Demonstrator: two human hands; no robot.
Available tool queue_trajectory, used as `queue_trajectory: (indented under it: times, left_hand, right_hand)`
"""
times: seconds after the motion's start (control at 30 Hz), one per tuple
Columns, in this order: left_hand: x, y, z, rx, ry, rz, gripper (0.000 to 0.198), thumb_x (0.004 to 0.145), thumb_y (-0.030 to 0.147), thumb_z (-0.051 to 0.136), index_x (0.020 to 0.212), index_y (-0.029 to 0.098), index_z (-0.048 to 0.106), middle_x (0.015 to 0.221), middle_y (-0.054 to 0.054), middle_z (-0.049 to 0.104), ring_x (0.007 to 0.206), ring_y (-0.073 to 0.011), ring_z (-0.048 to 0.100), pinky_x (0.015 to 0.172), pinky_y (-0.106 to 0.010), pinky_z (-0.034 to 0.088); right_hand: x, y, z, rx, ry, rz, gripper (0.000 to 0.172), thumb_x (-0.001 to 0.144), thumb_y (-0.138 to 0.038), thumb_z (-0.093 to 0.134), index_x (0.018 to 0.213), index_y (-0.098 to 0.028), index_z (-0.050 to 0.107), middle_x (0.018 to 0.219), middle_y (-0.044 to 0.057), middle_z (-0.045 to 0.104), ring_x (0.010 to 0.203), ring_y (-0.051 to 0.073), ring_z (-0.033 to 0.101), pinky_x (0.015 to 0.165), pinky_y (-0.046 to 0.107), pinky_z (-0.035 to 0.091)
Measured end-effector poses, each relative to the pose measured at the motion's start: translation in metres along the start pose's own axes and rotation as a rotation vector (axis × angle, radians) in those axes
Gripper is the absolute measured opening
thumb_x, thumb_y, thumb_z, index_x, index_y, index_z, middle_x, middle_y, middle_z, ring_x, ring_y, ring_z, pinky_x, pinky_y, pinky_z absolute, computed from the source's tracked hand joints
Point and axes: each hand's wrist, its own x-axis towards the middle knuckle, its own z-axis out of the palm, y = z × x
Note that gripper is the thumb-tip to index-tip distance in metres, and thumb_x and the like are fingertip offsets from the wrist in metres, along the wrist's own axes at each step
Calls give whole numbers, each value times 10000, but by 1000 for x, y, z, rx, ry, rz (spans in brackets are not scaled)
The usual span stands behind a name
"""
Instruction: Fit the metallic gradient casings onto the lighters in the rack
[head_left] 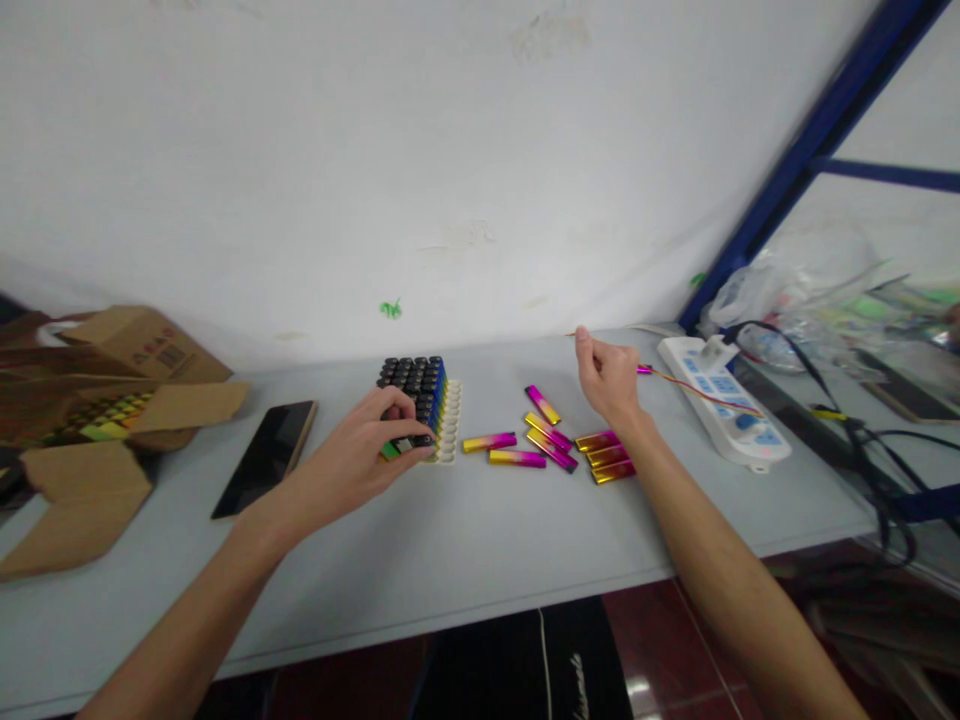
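Observation:
My left hand (375,435) has its thumb and fingers closed on a black-topped stick (421,440) at the near corner of a standing block of such sticks (411,375). Green shows beneath its fingers. The block stands in a white tray with round holes (450,425), whose right-hand column is bare. Raised above the table near the wall, my right hand (609,375) is closed around a thin cable (705,393). A wire end pokes out by its thumb, and a bit of magenta shows behind the hand. Several loose yellow-and-magenta sticks (517,459) lie between the hands.
A white power strip (720,395) with plugs sits at the right, beside black cords and a blue metal frame (795,170). To the left are a dark phone (266,455) and an open cardboard box (86,500) holding more sticks. A white wall rises behind the table.

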Motion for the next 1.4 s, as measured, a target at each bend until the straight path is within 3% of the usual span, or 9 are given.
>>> queue_trajectory:
  times: [0.27,0.43,0.57,0.73,0.83,0.97,1.13,1.23,1.4]
  left_hand:
    - [-7,-9,9,100,72,47,350,1042,438,575,1221,278,830,1100,-118,645,1000,-287,657,931,-484,608]
    - [7,20,25,145,166,131,292,1076,343,578,1281,244,760,1180,-121,698,1106,-294,679,1045,-486,572]
    - [30,42,64,105,15,168,273,1098,206,505,1213,197,753,1195,-122,723,1149,-278,695,1090,-456,560]
    - [55,34,101,164,-175,30,186,1046,170,589,1107,166,765,1083,-128,730,1076,-303,706,1019,-467,579]
    - [61,26,106,-13,-146,17,196,1055,206,550,1097,187,740,1088,-100,704,1031,-274,713,1017,-453,575]
    - [62,33,107,-308,74,-56,165,1055,305,549,1134,214,663,1127,-80,671,949,-238,704,985,-448,570]
    - [58,51,113,-817,198,-308,367,1035,532,608,1231,234,521,772,34,608,641,-160,573,606,-263,473]
    - [56,58,112,-1097,180,-444,482,953,691,660,1030,228,554,611,103,430,497,-103,374,476,-204,297]
    - [54,61,102,-1427,68,-611,636,877,785,623,631,217,478,506,100,288,444,-69,231,435,-205,200]
  right_hand:
    - [2,7,1,-42,9,40,691,1136,-641,251,553,-273,299,473,-5,375,473,135,342,575,355,220]
    - [6,20,-3,-88,80,80,699,1155,-573,249,523,-277,295,459,-8,333,459,134,332,580,356,199]
    - [9,27,-8,-132,148,88,695,1157,-523,261,510,-274,309,457,-1,341,461,140,333,578,360,202]
    - [14,36,-21,-175,218,97,713,1155,-541,247,506,-263,345,460,-4,337,472,139,348,566,346,218]
    - [18,45,-33,-203,320,117,698,1153,-548,258,519,-263,319,472,-13,317,472,130,320,572,352,209]
    - [20,53,-44,-198,422,157,669,1145,-550,287,538,-269,269,473,-25,291,461,122,295,577,360,207]
    - [16,42,-38,-208,363,139,675,1149,-559,273,546,-256,266,489,-37,277,477,106,284,594,353,215]
    - [12,32,-30,-194,294,98,671,1146,-565,275,550,-257,259,492,-39,267,475,101,271,587,357,203]
    - [7,20,-21,-156,245,57,699,1129,-636,288,538,-265,238,471,-40,242,454,104,253,568,373,173]
